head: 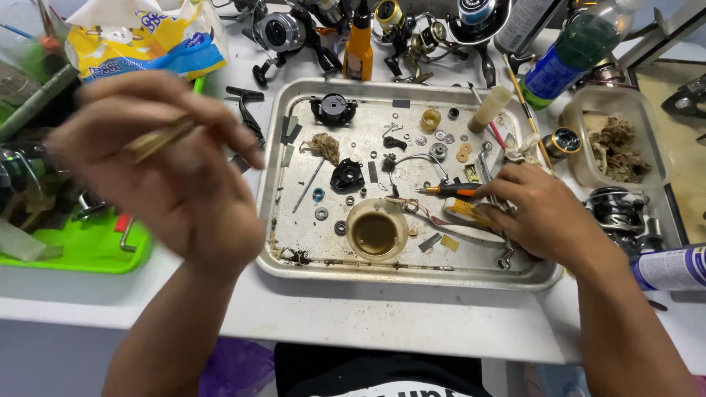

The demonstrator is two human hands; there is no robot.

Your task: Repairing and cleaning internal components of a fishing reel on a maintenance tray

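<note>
Yellow-blue bag [140,37] behind blurred left hand [162,169].

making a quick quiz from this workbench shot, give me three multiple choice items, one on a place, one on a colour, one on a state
1. Where does the round cream cup-shaped part lie?
A. in the metal tray
B. on the green tray
C. in the clear tub

2. What colour is the tray under the left hand?
A. red
B. green
C. black

3. What is the right hand doing?
A. hanging free above the table
B. resting on tools in the metal tray
C. gripping the blue-labelled bottle

Answers: 1 A, it sits near the metal tray's front edge. 2 B, bright green shows below the left hand. 3 B, its fingers lie on an orange-handled tool.
</note>
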